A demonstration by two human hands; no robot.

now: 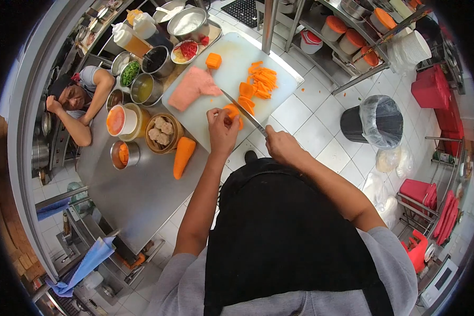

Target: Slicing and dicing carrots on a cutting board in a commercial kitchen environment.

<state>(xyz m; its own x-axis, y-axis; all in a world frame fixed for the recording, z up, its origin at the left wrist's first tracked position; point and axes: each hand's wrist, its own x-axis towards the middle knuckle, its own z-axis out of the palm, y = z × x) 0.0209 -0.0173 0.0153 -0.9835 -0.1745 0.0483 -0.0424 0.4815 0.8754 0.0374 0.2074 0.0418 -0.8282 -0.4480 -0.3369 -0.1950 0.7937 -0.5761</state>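
Note:
My right hand grips the handle of a kitchen knife, its blade slanting up and left across the white cutting board. With bent fingers, my left hand holds a carrot piece against the board, just left of the blade. Carrot slices lie beyond the knife, beside a pile of carrot strips. A folded pink cloth rests at the board's left side. Above it sits an orange carrot block.
On the steel table stand a bamboo steamer with dumplings, a whole peeled carrot, a steel bowl and several sauce containers. Another person leans at the table's left. A lined bin stands on the floor to the right.

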